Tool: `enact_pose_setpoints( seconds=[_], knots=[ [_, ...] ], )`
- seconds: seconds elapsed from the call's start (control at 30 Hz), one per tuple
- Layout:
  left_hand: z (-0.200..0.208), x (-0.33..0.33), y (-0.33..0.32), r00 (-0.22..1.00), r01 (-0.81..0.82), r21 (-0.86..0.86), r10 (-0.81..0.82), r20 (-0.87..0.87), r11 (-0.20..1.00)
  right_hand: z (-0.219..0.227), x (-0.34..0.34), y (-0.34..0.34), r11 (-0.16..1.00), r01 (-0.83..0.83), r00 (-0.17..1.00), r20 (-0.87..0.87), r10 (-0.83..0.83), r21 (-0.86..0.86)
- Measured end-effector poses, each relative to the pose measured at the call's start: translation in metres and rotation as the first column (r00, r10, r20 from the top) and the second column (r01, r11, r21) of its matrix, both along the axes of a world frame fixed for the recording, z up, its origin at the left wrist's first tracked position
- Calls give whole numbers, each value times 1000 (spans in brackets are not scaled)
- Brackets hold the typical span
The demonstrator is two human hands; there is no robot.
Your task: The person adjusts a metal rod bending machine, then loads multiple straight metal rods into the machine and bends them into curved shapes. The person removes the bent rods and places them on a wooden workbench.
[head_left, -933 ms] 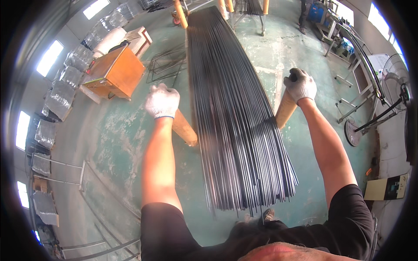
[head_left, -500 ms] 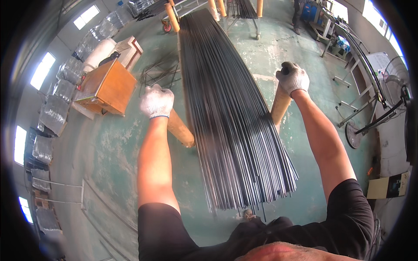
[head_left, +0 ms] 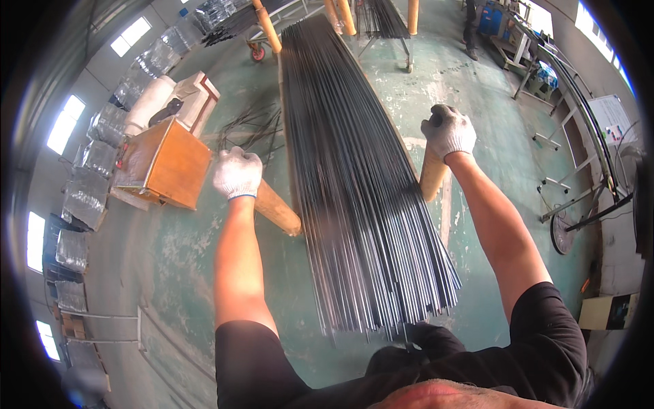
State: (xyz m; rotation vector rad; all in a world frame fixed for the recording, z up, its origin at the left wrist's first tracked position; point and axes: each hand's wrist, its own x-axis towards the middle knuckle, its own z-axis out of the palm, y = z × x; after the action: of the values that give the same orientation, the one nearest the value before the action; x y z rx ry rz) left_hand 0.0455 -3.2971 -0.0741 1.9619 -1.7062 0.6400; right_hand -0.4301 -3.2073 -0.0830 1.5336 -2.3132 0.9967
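Observation:
My left hand (head_left: 238, 173), in a white knitted glove, is closed around the top of a tan tube-covered post (head_left: 278, 210). My right hand (head_left: 449, 129), in a white glove with grey on the fingers, is closed on the top of a matching right post (head_left: 432, 172). Between the two posts lies a long, wide bundle of thin dark rods (head_left: 361, 170), stretching away from me. Their near ends are uneven and lie just in front of my legs. What carries the rods is mostly hidden beneath them.
On the left stands an orange-brown wooden cabinet (head_left: 178, 163), with loose thin rods (head_left: 252, 126) on the floor beside it. Wrapped silvery stacks (head_left: 85, 191) line the left wall. Metal stands (head_left: 555, 140) and a round-based stand (head_left: 561, 234) are at right. Another person (head_left: 471, 31) stands far off.
The cabinet, loose rods and right-hand stands sit lower in view, nearer to me. Both hands keep their hold on the posts and appear slightly lower and further left. My legs have shifted.

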Motion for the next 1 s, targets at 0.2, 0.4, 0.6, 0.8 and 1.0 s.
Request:
enact_pose_setpoints(
  seconds=[0.2, 0.4, 0.6, 0.8, 1.0],
  knots=[
    [-3, -4, -103, 1000, 7, -37, -7, 12, 999, 0, -6, -92, 999, 12, 1000, -15, -13, -34],
    [-5, -16, -212, 996, 76, -161, -67, 61, 984, -4, -19, -193, 998, 43, 999, -34, -42, 46],
    [-3, -31, -316, 997, 59, -67, -55, 60, 996, 1, -27, -288, 997, 57, 997, -46, -59, -43],
    [4, -45, -405, 996, 74, -7, -73, 43, 997, 2, -35, -376, 997, 75, 996, -36, -76, -26],
    [5, -55, -492, 998, 34, 40, -36, 45, 999, -7, -45, -470, 996, 53, 998, -42, -56, -71]
  ],
)
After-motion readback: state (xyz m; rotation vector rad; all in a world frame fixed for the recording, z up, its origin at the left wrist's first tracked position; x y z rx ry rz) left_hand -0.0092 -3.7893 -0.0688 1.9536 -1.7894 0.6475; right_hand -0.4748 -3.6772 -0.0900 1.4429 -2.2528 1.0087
